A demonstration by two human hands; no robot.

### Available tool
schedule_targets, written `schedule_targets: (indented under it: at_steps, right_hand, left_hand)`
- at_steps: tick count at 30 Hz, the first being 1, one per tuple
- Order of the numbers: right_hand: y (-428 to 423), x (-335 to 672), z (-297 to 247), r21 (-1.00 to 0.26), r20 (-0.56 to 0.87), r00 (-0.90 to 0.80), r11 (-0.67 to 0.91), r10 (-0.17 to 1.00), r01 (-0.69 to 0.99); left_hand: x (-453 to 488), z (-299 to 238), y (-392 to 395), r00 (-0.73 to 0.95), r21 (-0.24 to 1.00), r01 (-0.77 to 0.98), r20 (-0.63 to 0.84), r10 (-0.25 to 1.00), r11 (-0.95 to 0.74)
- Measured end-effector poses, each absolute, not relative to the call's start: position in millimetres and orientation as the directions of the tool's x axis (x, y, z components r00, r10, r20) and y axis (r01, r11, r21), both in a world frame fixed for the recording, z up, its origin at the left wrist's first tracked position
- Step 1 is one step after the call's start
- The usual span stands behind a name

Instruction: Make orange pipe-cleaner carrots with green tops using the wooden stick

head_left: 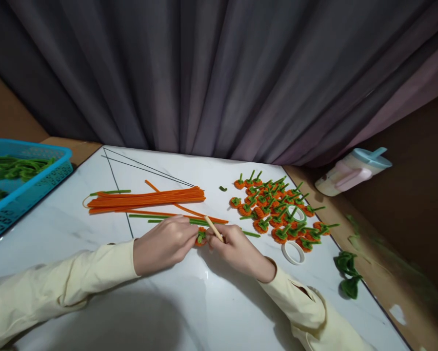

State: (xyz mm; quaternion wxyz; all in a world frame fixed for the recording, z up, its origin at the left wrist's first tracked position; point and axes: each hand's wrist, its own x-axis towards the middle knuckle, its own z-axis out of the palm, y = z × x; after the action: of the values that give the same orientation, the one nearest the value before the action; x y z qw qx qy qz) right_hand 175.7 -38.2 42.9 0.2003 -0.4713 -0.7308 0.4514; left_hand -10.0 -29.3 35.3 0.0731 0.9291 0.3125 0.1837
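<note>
Between my two hands is a small orange fuzzy pumpkin-like piece with a green top (201, 236), made of pipe cleaner. My left hand (166, 243) is closed, its fingertips pinching this piece from the left. Closed around a thin pale wooden stick (214, 229), my right hand (237, 251) has its fingertips at the right side of the same piece. Just beyond the hands lie green pipe cleaners (160, 220) and a bundle of orange pipe cleaners (149, 199). The fingers partly hide the small piece.
Many finished-looking orange pieces with green stems (263, 200) cluster at the right. Beside them lie a white tape roll (293, 253) and another roll (296, 213). Green leaf shapes (347, 275) sit near the right edge. A blue basket (54, 183) stands left, a tumbler (345, 173) right.
</note>
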Motion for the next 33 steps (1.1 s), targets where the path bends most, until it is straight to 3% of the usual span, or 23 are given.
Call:
schedule_targets:
  at_steps: [4,12,15,23,28,33]
  right_hand:
    - [-38.9,175.5,40.5,-0.853,-0.145,-0.473,0.132,0.869,0.505]
    - [-37.6,176.4,34.8,-0.876,-0.143,-0.459,0.104,0.877,0.470]
    - [-38.2,175.4,36.7,-0.889,-0.144,-0.470,0.095,0.871,0.448]
    - [-40.7,171.3,35.7,-0.904,-0.129,-0.390,0.053,0.912,0.424]
    - [-45.6,167.1,32.5,-0.911,-0.146,-0.330,0.003,0.933,0.412]
    - [-48.0,164.7,28.8,-0.925,-0.092,-0.270,0.018,0.958,0.378]
  left_hand:
    - [-11.0,44.2,-31.6,0.734,0.317,0.602,0.142,0.664,-0.733]
    - [-19.5,53.0,-24.7,0.798,0.269,0.569,0.050,0.601,-0.777]
    - [-18.1,48.8,-24.4,0.780,0.320,0.586,0.024,0.625,-0.744]
    - [-7.5,52.0,-25.0,0.522,0.646,0.693,-0.144,0.841,-0.320]
    - [-4.3,60.5,-25.8,0.436,0.754,0.653,-0.294,0.850,-0.075]
    - [0.3,53.7,-28.2,0.377,0.832,0.546,-0.345,0.860,0.095]
